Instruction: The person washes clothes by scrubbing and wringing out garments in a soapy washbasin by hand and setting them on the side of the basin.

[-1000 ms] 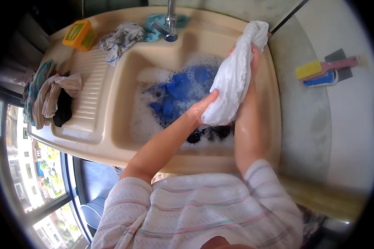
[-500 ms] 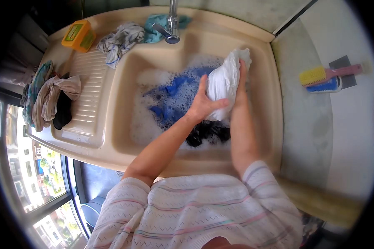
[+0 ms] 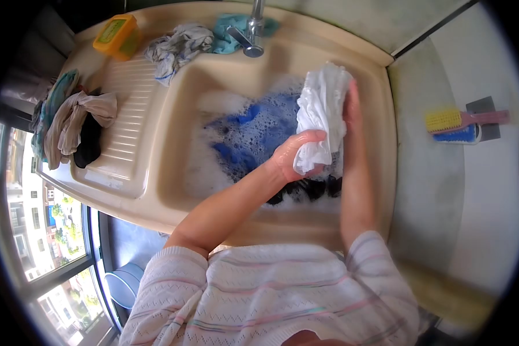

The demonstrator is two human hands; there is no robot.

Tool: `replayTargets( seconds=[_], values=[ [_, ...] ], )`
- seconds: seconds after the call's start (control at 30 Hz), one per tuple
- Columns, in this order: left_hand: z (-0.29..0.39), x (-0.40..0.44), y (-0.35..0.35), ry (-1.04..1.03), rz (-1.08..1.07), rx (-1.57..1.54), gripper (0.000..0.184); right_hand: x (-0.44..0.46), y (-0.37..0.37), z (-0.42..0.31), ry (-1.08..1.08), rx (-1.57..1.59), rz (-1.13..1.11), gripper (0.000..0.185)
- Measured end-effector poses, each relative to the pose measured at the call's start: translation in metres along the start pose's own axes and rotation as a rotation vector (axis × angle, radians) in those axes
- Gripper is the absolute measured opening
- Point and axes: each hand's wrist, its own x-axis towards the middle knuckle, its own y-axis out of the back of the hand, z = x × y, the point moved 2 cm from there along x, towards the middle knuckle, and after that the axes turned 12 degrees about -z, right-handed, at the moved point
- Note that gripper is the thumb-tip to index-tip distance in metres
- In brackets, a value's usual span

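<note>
A wet, bunched white garment [image 3: 323,109] is held above the suds at the right side of the beige sink [image 3: 176,144]. My left hand [image 3: 294,153] grips its lower end, thumb across the front and fingers behind. My right hand [image 3: 353,106] presses along its right side, with most of the fingers hidden behind the cloth. Beneath, a blue garment [image 3: 249,127] lies partly sunk in foamy water, and a black garment [image 3: 311,189] floats near the front of the basin.
A chrome faucet [image 3: 252,43] rises behind the basin. Gray-white cloth [image 3: 181,49], teal cloth [image 3: 228,34] and a yellow tub [image 3: 116,37] line the back edge. More clothes [image 3: 69,124] hang over the ribbed drainboard [image 3: 127,115]. Brushes [image 3: 455,121] are on the right wall.
My left hand has moved down from the garment's side to its lower end and closed around it. The view has shifted slightly, and the garment looks narrower.
</note>
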Motion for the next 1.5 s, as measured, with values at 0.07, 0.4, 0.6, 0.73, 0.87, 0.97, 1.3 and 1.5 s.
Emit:
replayTargets(
  seconds=[0.07,0.4,0.6,0.73,0.87,0.97,1.3,1.5],
  values=[
    [0.003,-0.01,-0.027,0.028,-0.168,-0.096,0.048,-0.021,-0.028,-0.004,0.048,0.023,0.157,0.055],
    [-0.022,-0.035,-0.007,0.31,-0.046,0.13,0.05,0.002,0.022,-0.032,0.17,0.064,0.124,0.053],
    [-0.005,-0.008,0.015,0.52,0.15,1.561,0.041,0.027,0.129,0.024,-0.478,-1.265,0.386,0.049],
    [-0.002,-0.009,0.016,0.716,0.3,2.147,0.036,0.015,0.079,0.046,-0.563,-1.608,0.511,0.052],
    [0.024,-0.022,0.001,0.574,0.028,1.612,0.043,0.023,0.073,0.016,-0.494,-1.183,0.293,0.058],
    [0.033,-0.042,-0.013,0.205,-0.106,0.744,0.047,-0.002,0.04,-0.028,-0.262,-0.368,0.118,0.066],
    [0.009,-0.058,-0.009,0.245,-0.336,-0.049,0.053,0.017,-0.041,-0.032,0.154,0.502,-0.335,0.053],
    [0.052,-0.043,0.034,0.344,0.405,1.326,0.057,0.029,-0.032,-0.023,-0.008,-0.763,0.296,0.021]
  ],
)
